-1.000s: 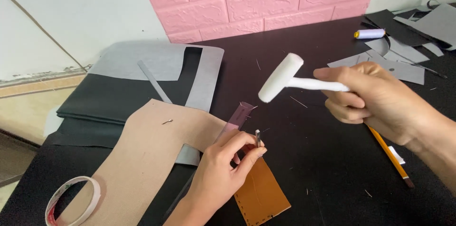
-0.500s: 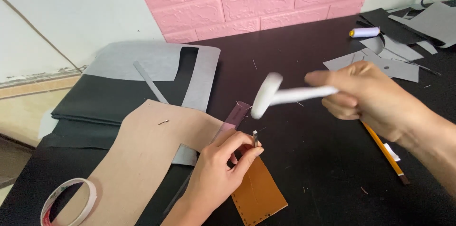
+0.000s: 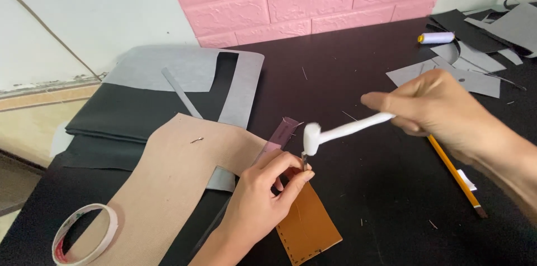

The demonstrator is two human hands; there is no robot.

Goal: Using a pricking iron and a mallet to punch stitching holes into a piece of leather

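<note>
Gripping white mallet [image 3: 335, 130] w/ closed right hand [image 3: 442, 109]; left hand [image 3: 263, 199] pinching metal punch [image 3: 304, 161] on brown leather [image 3: 307, 224].

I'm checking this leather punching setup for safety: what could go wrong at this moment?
1. The white mallet in the right hand meets the thin metal punch just above the left hand's fingertips; a glancing blow might hit them.
2. The small tan leather piece seems held only by that hand, so it may slip and misplace the holes.
3. The yellow pencil lies under the swinging arm and could get knocked away.
</note>
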